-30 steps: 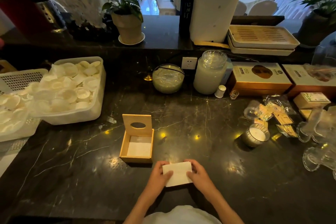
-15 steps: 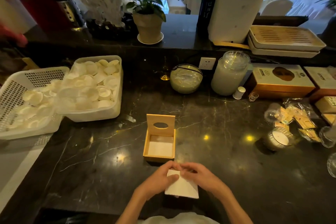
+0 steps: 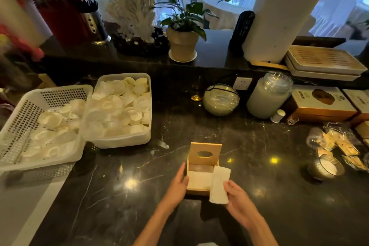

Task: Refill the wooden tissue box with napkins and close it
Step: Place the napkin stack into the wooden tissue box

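Left hand: the left hand lies flat against the left wall of the wooden tissue box, with the fingers stretched out and open; it grips nothing.
Right hand: the right hand holds a folded white napkin, pinched between thumb and fingers at its near end.
Napkin: it stands tilted over the right wall of the box; the far end reaches over the rim, the near end is outside the box, in front of the right near corner.
Box: it stands on the dark marble counter, near the person and a little right of the middle.
Lid: the lid stands upright at the far side of the box and has an oval hole in it.
Inside the box: a white napkin layer already lies there, in the near part.
Left side: a white basket and a white tub stand side by side, touching, both full of small white dishes.
Far side: a glass bowl and a glass jar stand next to each other, under a raised shelf with a potted plant.
Right side: a small round glass with white content, well apart from the box.
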`<move>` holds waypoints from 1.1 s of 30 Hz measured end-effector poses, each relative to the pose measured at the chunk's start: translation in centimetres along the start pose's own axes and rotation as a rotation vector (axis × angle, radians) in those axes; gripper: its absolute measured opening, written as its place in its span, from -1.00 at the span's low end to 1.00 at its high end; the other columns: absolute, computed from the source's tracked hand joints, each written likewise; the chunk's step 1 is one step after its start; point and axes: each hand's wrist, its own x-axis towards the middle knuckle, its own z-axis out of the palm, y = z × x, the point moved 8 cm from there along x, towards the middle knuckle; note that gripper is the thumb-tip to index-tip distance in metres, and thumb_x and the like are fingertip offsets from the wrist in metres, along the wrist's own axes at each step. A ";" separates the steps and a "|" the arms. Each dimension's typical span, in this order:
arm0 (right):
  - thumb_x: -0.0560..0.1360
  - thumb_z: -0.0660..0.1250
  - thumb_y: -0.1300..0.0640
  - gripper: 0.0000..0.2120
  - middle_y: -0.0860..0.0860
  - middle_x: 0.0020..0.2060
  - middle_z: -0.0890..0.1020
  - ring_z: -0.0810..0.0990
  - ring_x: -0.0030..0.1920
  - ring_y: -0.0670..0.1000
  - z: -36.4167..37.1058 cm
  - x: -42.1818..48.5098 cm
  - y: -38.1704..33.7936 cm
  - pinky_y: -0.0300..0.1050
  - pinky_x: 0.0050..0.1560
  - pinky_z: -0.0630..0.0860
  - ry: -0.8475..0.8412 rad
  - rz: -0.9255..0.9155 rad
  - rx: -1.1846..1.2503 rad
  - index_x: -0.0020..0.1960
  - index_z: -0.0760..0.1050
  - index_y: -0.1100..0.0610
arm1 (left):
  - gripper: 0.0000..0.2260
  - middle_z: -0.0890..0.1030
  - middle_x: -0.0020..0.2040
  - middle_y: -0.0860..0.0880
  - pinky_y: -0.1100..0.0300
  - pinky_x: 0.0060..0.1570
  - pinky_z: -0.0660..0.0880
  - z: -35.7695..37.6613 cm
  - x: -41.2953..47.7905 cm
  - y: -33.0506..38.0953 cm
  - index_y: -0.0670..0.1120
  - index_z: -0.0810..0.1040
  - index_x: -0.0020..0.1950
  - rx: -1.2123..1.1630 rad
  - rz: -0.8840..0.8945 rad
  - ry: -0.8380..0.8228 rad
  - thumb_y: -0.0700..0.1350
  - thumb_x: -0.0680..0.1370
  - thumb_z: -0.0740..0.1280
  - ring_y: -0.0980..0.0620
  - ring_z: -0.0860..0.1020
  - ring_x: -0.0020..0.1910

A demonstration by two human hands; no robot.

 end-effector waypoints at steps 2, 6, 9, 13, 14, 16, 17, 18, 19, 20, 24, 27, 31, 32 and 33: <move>0.64 0.15 0.20 -0.73 0.25 0.22 0.59 0.57 0.23 0.24 0.1 0.5 0.3 0.18 0.12 0.54 0.058 -0.024 0.056 0.32 0.39 0.19 | -0.48 0.20 0.58 0.04 -0.08 0.50 0.23 1.0 0.8 -0.4 0.28 0.02 0.56 0.003 0.020 -0.050 -0.07 0.68 0.12 -0.01 0.22 0.53; 0.62 0.23 0.18 -0.76 0.17 0.19 0.61 0.62 0.17 0.17 0.3 0.5 -1.0 0.16 0.10 0.60 0.149 -0.136 -0.235 0.28 0.42 0.12 | -0.49 0.22 0.57 0.03 -0.05 0.47 0.25 1.2 1.1 -1.5 0.30 0.05 0.55 -0.095 -0.001 -0.050 -0.10 0.69 0.10 0.00 0.24 0.52; 0.60 0.27 0.19 -0.80 0.07 0.15 0.62 0.65 0.09 0.01 3.1 0.4 -4.5 -0.03 -0.02 0.65 0.119 -0.332 -0.695 0.21 0.47 0.04 | -0.50 0.26 0.55 0.05 0.14 0.31 0.40 1.1 0.9 -1.4 0.32 0.05 0.54 -0.163 0.009 -0.110 -0.09 0.69 0.11 0.05 0.33 0.45; 0.62 0.23 0.14 -0.85 -0.08 0.04 0.61 0.61 0.00 -0.09 8.9 2.3 -7.0 -0.12 -0.04 0.62 0.060 -0.447 -1.432 0.14 0.47 -0.05 | -0.43 0.16 0.59 0.04 0.06 0.42 0.35 1.1 1.3 -1.3 0.36 -0.04 0.53 -0.156 -0.005 -0.210 -0.09 0.67 0.14 0.01 0.27 0.50; 0.61 0.23 0.16 -0.82 -0.06 0.04 0.62 0.61 0.00 -0.07 9.8 3.3 -6.8 -0.13 -0.03 0.60 0.053 -0.423 -1.633 0.17 0.46 -0.04 | -0.41 0.14 0.60 0.03 0.07 0.41 0.36 1.1 1.4 -1.3 0.38 -0.05 0.52 -0.152 -0.014 -0.227 -0.10 0.67 0.14 0.00 0.27 0.50; 0.59 0.24 0.22 -0.71 0.01 0.10 0.64 0.63 0.06 0.00 11.0 4.9 -6.1 -0.10 0.05 0.60 0.041 -0.348 -1.972 0.27 0.43 -0.01 | -0.38 0.14 0.59 0.03 0.14 0.35 0.38 1.0 1.1 -1.2 0.39 -0.08 0.52 -0.146 -0.029 -0.251 -0.12 0.66 0.16 0.01 0.27 0.49; 0.58 0.25 0.25 -0.66 0.03 0.14 0.63 0.63 0.11 0.04 11.4 5.5 -5.6 -0.08 0.10 0.59 0.023 -0.300 -2.075 0.32 0.42 0.01 | -0.38 0.14 0.59 0.03 0.17 0.30 0.38 1.0 1.0 -1.1 0.38 -0.10 0.52 -0.141 -0.034 -0.259 -0.11 0.66 0.16 0.02 0.27 0.47; 0.57 0.25 0.27 -0.63 0.05 0.18 0.62 0.62 0.15 0.06 11.6 6.0 -5.2 -0.07 0.13 0.58 0.006 -0.255 -2.142 0.35 0.41 0.02 | -0.37 0.14 0.59 0.03 0.19 0.27 0.37 1.0 0.9 -1.0 0.37 -0.12 0.53 -0.134 -0.037 -0.268 -0.11 0.67 0.15 0.05 0.26 0.45; 0.57 0.25 0.27 -0.61 0.07 0.20 0.61 0.61 0.17 0.07 11.8 6.4 -4.9 -0.08 0.15 0.57 -0.005 -0.220 -2.193 0.37 0.40 0.04 | -0.37 0.13 0.58 0.04 0.20 0.24 0.36 1.1 0.8 -0.9 0.37 -0.14 0.53 -0.127 -0.035 -0.275 -0.11 0.67 0.14 0.08 0.26 0.43; 0.57 0.24 0.27 -0.61 0.08 0.21 0.61 0.60 0.17 0.08 11.9 6.7 -4.7 -0.08 0.15 0.56 -0.016 -0.193 -2.231 0.38 0.39 0.06 | -0.37 0.12 0.59 0.03 0.20 0.24 0.35 1.1 0.8 -0.8 0.37 -0.15 0.53 -0.118 -0.033 -0.277 -0.12 0.67 0.13 0.09 0.25 0.41; 0.56 0.21 0.31 -0.57 0.08 0.24 0.56 0.57 0.19 0.08 11.1 8.1 -2.7 -0.09 0.16 0.52 -0.077 -0.064 -2.287 0.41 0.38 0.08 | -0.35 0.06 0.61 0.03 0.03 0.41 0.27 0.9 0.7 -0.9 0.40 -0.15 0.52 -0.084 -0.017 -0.261 -0.18 0.66 0.09 -0.01 0.17 0.52; 0.55 0.20 0.34 -0.46 0.10 0.36 0.50 0.49 0.33 0.15 10.0 8.7 -1.3 0.00 0.31 0.47 -0.095 0.036 -2.214 0.48 0.30 0.04 | -0.33 -0.03 0.63 0.03 -0.08 0.51 0.09 0.6 0.7 -1.0 0.37 -0.13 0.53 -0.061 -0.012 -0.247 -0.24 0.65 0.07 -0.07 0.02 0.59; 0.53 0.16 0.34 -0.36 0.11 0.44 0.42 0.39 0.43 0.17 9.4 9.2 -0.6 0.06 0.40 0.37 -0.091 0.068 -2.155 0.55 0.16 -0.03 | -0.30 -0.06 0.63 0.03 -0.11 0.52 0.04 0.5 0.5 -0.4 0.33 -0.14 0.55 -0.035 -0.011 -0.241 -0.29 0.64 0.07 -0.08 -0.03 0.60; 0.53 0.16 0.33 -0.36 0.10 0.45 0.41 0.39 0.43 0.17 9.3 9.3 -0.5 0.07 0.41 0.37 -0.081 0.071 -2.146 0.55 0.17 -0.04 | -0.30 -0.06 0.63 0.03 -0.11 0.52 0.03 0.5 0.4 -0.3 0.32 -0.15 0.55 -0.032 -0.013 -0.242 -0.29 0.64 0.07 -0.08 -0.04 0.60; 0.53 0.16 0.31 -0.38 0.10 0.44 0.41 0.39 0.43 0.17 9.3 9.4 -0.4 0.07 0.41 0.37 -0.071 0.068 -2.145 0.54 0.19 -0.04 | -0.30 -0.06 0.63 0.03 -0.11 0.52 0.03 0.5 0.3 -0.2 0.32 -0.15 0.55 -0.031 -0.008 -0.241 -0.30 0.64 0.07 -0.07 -0.04 0.60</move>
